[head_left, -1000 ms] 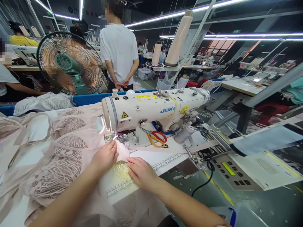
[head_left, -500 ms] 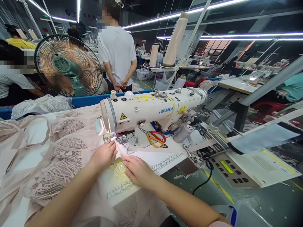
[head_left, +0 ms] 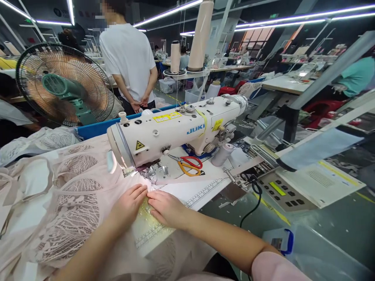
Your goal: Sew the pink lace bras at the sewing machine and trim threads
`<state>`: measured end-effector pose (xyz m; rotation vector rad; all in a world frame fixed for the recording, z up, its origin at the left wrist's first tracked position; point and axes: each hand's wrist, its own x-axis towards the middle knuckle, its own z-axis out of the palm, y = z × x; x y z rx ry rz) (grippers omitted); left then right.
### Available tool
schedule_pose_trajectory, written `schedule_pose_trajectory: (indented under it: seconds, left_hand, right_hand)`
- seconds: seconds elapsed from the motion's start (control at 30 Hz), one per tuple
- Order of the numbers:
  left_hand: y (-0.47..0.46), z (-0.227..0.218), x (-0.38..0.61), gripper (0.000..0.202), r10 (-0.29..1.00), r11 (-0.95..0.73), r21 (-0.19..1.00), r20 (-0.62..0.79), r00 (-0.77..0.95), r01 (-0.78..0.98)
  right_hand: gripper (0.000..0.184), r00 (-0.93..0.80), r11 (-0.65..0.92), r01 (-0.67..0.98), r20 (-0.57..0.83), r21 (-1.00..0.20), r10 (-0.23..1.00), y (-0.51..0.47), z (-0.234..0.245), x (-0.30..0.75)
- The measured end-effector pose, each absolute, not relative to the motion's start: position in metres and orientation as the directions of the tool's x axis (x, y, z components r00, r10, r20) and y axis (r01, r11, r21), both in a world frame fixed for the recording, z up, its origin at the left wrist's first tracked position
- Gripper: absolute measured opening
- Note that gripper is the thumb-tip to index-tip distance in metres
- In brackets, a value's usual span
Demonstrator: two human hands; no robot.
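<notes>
At the front of a white sewing machine (head_left: 175, 130), my left hand (head_left: 130, 205) presses its closed fingers on pale pink fabric (head_left: 129, 187) just before the needle area. My right hand (head_left: 166, 208) pinches the edge of the same fabric, its fingertips almost touching the left ones. The lit needle end covers part of the cloth. Pale pink lace cups (head_left: 77, 203) spread over the table left of my left hand. A yellowish patch (head_left: 146, 214) shows on the table below my fingers.
Scissors (head_left: 190, 166) with red and orange handles lie under the machine arm, beside a grey thread spool (head_left: 222, 154). A control box (head_left: 284, 191) stands at right. Behind are a fan (head_left: 64, 84), thread cones (head_left: 200, 37) and a standing person (head_left: 129, 58).
My left hand has come back from the needle end, and its fingertips now meet near my right hand's. The view has shifted, so the machine and background sit further left.
</notes>
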<state>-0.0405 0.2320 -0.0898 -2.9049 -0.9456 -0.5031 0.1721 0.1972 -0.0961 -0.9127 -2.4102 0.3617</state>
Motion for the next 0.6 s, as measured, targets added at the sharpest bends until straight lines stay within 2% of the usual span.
schedule_pose_trajectory:
  seconds: [0.2, 0.6]
  left_hand:
    - [0.247, -0.086, -0.051, 0.038, 0.529, -0.838, 0.05, 0.325, 0.784, 0.544]
    - [0.264, -0.072, -0.059, 0.038, 0.534, -0.807, -0.139, 0.244, 0.809, 0.574]
  right_hand:
    - [0.023, -0.62, 0.745, 0.544, 0.414, -0.385, 0.667, 0.199, -0.097, 0.172]
    - [0.022, -0.616, 0.755, 0.567, 0.438, -0.33, 0.655, 0.199, -0.097, 0.173]
